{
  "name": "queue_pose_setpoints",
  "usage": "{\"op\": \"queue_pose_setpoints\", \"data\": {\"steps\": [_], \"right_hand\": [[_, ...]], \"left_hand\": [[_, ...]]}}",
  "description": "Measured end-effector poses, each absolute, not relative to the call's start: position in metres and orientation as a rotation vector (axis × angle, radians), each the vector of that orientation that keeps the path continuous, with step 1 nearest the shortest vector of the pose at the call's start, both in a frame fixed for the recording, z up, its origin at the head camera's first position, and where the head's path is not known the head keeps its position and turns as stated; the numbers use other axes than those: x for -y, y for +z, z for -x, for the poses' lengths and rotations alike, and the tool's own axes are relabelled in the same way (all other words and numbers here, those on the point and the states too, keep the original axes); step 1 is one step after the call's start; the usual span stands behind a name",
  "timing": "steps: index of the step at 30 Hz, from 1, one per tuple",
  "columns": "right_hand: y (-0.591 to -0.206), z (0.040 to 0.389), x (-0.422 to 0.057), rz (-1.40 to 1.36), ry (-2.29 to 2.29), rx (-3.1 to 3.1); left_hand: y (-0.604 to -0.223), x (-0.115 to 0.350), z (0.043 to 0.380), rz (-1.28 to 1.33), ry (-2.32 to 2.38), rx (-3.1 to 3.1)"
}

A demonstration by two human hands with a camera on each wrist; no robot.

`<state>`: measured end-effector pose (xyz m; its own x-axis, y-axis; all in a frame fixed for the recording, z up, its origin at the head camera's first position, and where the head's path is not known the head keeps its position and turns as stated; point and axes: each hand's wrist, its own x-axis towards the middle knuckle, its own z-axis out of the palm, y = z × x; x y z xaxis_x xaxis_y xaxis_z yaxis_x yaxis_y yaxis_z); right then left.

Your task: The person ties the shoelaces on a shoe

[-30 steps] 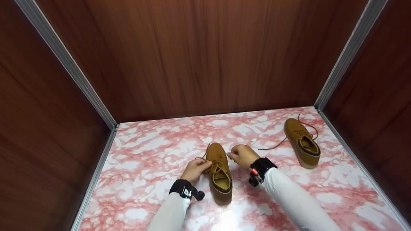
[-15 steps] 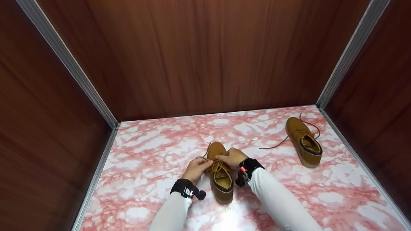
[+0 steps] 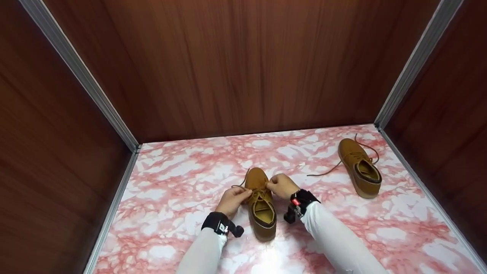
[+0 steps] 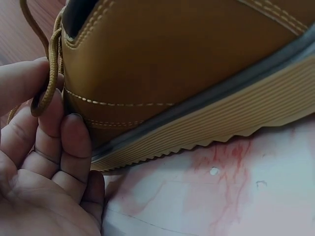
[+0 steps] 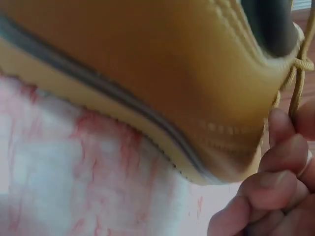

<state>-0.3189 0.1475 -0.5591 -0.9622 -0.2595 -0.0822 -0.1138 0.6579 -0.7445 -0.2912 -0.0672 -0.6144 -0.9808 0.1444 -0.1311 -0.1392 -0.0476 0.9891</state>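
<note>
A tan lace-up shoe (image 3: 264, 231) sits on the marbled surface, toe pointing away from me. Its laces (image 3: 260, 195) are crossed and looped over the tongue. My left hand (image 3: 229, 202) is at the shoe's left side; in the left wrist view, its thumb and forefinger pinch a loop of brown shoelace (image 4: 48, 93). On the opposite side is my right hand (image 3: 283, 186), whose fingertips pinch a lace (image 5: 297, 93) beside the knot in the right wrist view. The other fingers (image 5: 273, 189) of that hand are curled near the shoe's side.
A matching shoe (image 3: 359, 169) stands at the right, its laces (image 3: 323, 174) loose and trailing across the surface. Dark wood panels (image 3: 243, 68) enclose the back and both sides, with grey metal strips (image 3: 76, 76) along the corners.
My right hand came in from the right onto the shoe's laces, then drew back slightly to its right side. My left hand kept its pinch and hardly moved.
</note>
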Motion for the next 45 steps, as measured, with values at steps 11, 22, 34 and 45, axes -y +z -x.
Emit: {"op": "queue_pose_setpoints", "data": {"steps": [11,22,34,45], "right_hand": [[-0.54,0.321,-0.167,0.115,-1.87,-2.383],[-0.534,0.317,-0.17,0.101,-2.124,-2.057],[-0.532,0.313,-0.183,0.156,-1.922,-2.222],[-0.525,0.312,-0.183,0.252,-1.906,-2.272]], "left_hand": [[-0.614,0.068,0.292,0.017,2.197,-1.936],[-0.613,0.068,0.291,0.041,2.251,-1.87],[-0.611,0.063,0.291,0.037,2.286,-1.831],[-0.595,0.069,0.294,0.145,2.368,-1.776]]}}
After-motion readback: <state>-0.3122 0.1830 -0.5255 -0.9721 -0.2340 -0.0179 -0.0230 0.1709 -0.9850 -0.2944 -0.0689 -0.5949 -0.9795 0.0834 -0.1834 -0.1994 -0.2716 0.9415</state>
